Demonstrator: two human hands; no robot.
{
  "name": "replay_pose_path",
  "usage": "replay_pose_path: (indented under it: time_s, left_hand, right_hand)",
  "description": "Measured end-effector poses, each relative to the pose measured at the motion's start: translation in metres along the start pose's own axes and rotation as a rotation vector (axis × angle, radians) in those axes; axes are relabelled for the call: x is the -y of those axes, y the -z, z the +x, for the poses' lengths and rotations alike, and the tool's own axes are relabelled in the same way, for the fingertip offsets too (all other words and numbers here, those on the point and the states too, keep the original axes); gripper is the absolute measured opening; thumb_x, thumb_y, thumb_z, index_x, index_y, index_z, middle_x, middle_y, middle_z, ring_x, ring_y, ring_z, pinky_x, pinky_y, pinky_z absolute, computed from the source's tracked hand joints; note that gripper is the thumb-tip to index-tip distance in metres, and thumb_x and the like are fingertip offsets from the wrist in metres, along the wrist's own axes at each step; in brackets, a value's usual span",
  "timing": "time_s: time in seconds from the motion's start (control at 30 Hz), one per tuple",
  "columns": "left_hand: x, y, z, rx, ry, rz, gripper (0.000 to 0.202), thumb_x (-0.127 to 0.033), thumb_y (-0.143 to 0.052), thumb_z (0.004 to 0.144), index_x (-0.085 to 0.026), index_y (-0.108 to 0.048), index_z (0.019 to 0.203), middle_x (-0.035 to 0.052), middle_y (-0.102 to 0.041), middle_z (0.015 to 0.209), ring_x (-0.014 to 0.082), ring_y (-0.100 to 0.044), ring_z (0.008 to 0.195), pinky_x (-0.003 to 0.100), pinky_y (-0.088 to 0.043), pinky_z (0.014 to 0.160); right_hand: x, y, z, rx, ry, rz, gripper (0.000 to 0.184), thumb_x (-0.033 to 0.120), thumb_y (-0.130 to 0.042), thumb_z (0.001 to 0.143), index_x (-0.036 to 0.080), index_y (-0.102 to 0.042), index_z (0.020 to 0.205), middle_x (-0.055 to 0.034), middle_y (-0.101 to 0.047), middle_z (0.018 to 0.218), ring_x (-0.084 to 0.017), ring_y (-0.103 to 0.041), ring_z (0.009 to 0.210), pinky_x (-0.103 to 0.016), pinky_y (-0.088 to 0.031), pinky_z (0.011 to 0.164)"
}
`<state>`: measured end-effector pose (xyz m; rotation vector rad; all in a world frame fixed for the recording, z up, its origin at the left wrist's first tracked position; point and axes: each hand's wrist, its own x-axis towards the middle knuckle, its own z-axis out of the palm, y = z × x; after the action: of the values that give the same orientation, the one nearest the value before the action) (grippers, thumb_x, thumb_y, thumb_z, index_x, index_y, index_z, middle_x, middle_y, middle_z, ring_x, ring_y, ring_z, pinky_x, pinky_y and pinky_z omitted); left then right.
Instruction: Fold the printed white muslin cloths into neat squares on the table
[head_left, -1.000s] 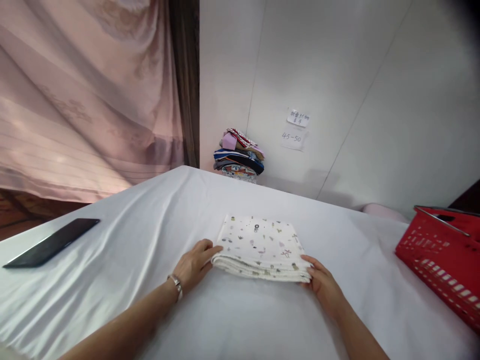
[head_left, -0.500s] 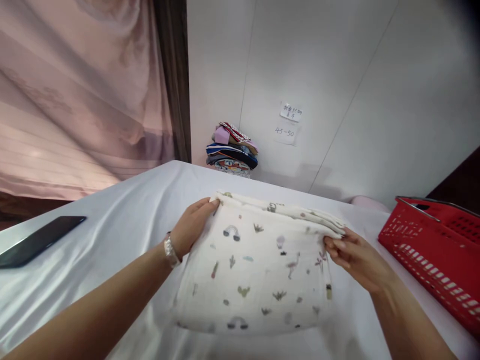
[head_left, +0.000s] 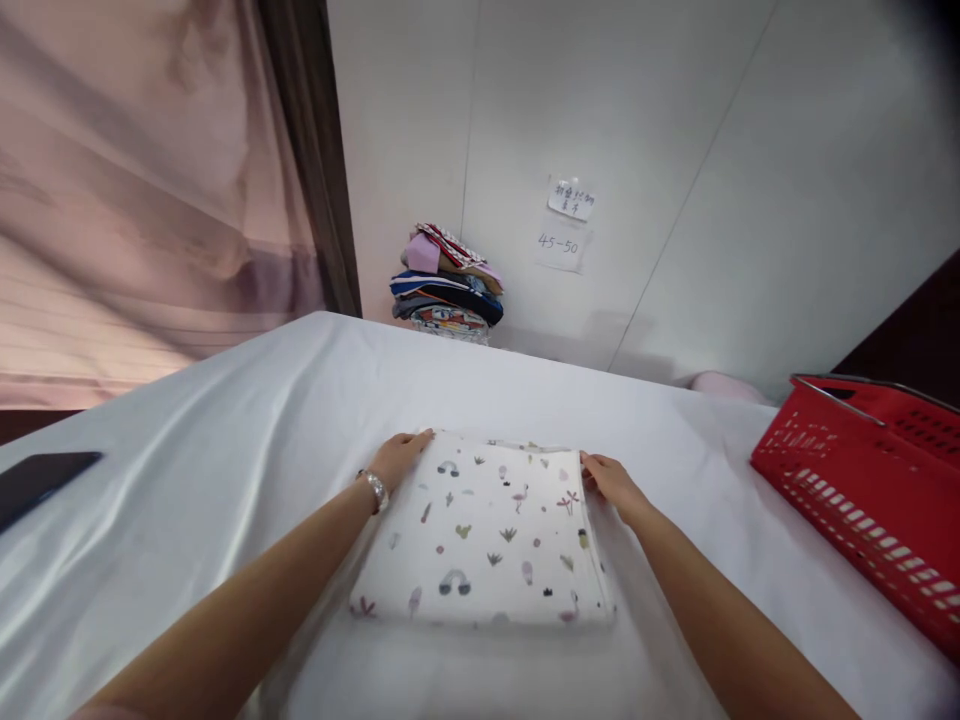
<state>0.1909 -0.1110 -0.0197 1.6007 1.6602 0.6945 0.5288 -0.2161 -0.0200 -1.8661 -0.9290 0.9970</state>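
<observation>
A folded white cloth (head_left: 480, 540) with small rainbows, flamingos, cacti and palm trees lies flat on the white-covered table (head_left: 300, 420). My left hand (head_left: 401, 460), with a silvery band at the wrist, grips its far left corner between thumb and fingers. At the far right corner, my right hand (head_left: 609, 478) pinches the cloth's edge. Several folded layers show along the right and far sides. The fingertips of both hands are partly tucked behind the edge.
To the right stands a red plastic basket (head_left: 862, 500) with a metal handle. A dark flat phone-like object (head_left: 45, 480) lies at the left. Beyond the far edge rises a stack of folded fabrics (head_left: 448, 285), near a wall with paper notes (head_left: 562, 245). Pink curtain (head_left: 135, 200) hangs left.
Both hands have lowered the cloth onto the table, where its far edge now lies flat. They keep hold of its far corners. The view has shifted a little.
</observation>
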Motion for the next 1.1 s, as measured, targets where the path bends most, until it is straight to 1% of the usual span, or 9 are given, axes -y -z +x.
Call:
replay_pose_path:
  time_s: [0.1,0.2,0.37,0.43,0.53,0.67,0.87,1.0,1.1]
  left_hand:
    - [-0.003,-0.002,0.002,0.042,0.080,0.015,0.063,-0.063,-0.047,0.069,-0.015,-0.054,0.109,0.0122,-0.063,0.099,0.0256,-0.060,0.088,0.033,-0.047,0.071]
    - [-0.008,-0.002,0.002,0.008,-0.021,0.176,0.066,-0.060,-0.046,0.072,-0.018,-0.043,0.123,0.0125,-0.058,0.111,0.0270,-0.057,0.096,0.037,-0.045,0.078]
    - [-0.016,-0.002,0.005,-0.076,-0.423,0.456,0.046,-0.046,-0.042,0.079,-0.020,-0.052,0.116,0.0093,-0.050,0.122,0.0251,-0.048,0.108,0.038,-0.038,0.091]
    - [-0.019,-0.005,0.008,-0.047,-0.610,0.502,0.037,-0.040,-0.041,0.081,-0.020,-0.058,0.107,0.0084,-0.053,0.119,0.0239,-0.046,0.110,0.037,-0.035,0.094]
    - [-0.021,-0.013,0.011,0.024,-0.789,0.522,0.032,-0.037,-0.042,0.082,-0.021,-0.061,0.102,0.0076,-0.057,0.111,0.0231,-0.048,0.106,0.038,-0.035,0.092]
    - [-0.021,-0.022,0.011,0.077,-0.805,0.496,0.028,-0.035,-0.041,0.083,-0.022,-0.062,0.095,0.0062,-0.060,0.101,0.0214,-0.051,0.098,0.037,-0.037,0.087]
    - [-0.019,-0.022,0.008,0.051,-0.810,0.417,0.017,-0.030,-0.042,0.082,-0.021,-0.056,0.083,0.0046,-0.060,0.093,0.0193,-0.051,0.094,0.034,-0.037,0.086]
    - [-0.018,-0.022,0.007,0.045,-0.865,0.384,0.013,-0.026,-0.042,0.081,-0.020,-0.053,0.079,0.0036,-0.060,0.089,0.0174,-0.053,0.091,0.032,-0.038,0.086]
    - [-0.019,-0.021,0.006,0.030,-0.872,0.374,0.011,-0.024,-0.043,0.079,-0.020,-0.052,0.077,0.0029,-0.060,0.086,0.0163,-0.054,0.087,0.032,-0.038,0.086]
  right_hand:
    - [0.001,-0.002,0.000,-0.047,0.135,-0.003,0.032,0.049,-0.051,0.074,0.021,-0.062,0.082,-0.0047,-0.064,0.084,-0.017,-0.057,0.073,-0.025,-0.041,0.054]
    - [0.002,-0.006,0.001,-0.159,0.329,-0.014,0.032,0.045,-0.054,0.073,0.022,-0.062,0.095,-0.0049,-0.062,0.099,-0.020,-0.054,0.092,-0.029,-0.043,0.074]
    - [0.005,-0.012,0.006,-0.085,0.494,-0.321,0.028,0.030,-0.058,0.069,0.023,-0.062,0.096,-0.0034,-0.060,0.102,-0.020,-0.053,0.096,-0.032,-0.040,0.083]
    - [0.007,-0.013,0.008,-0.048,0.530,-0.429,0.028,0.026,-0.057,0.068,0.023,-0.062,0.095,-0.0030,-0.060,0.101,-0.020,-0.052,0.096,-0.033,-0.038,0.085]
    - [0.008,-0.013,0.007,-0.111,0.550,-0.499,0.029,0.028,-0.057,0.068,0.021,-0.062,0.096,-0.0047,-0.058,0.096,-0.020,-0.052,0.091,-0.032,-0.038,0.083]
    - [0.004,-0.010,0.005,-0.152,0.438,-0.481,0.029,0.032,-0.058,0.067,0.019,-0.062,0.093,-0.0034,-0.059,0.083,-0.018,-0.053,0.074,-0.029,-0.039,0.071]
    - [-0.006,-0.012,0.005,-0.090,0.339,-0.372,0.016,0.034,-0.057,0.068,0.021,-0.058,0.076,-0.0001,-0.057,0.073,-0.016,-0.052,0.069,-0.027,-0.039,0.064]
    - [-0.002,-0.013,-0.006,-0.143,0.555,-0.431,0.006,0.026,-0.054,0.072,0.021,-0.052,0.071,-0.0005,-0.054,0.077,-0.016,-0.051,0.074,-0.028,-0.039,0.069]
    - [0.002,-0.009,-0.016,-0.079,0.752,-0.502,0.004,0.021,-0.048,0.077,0.022,-0.051,0.075,-0.0031,-0.056,0.087,-0.018,-0.050,0.085,-0.030,-0.039,0.076]
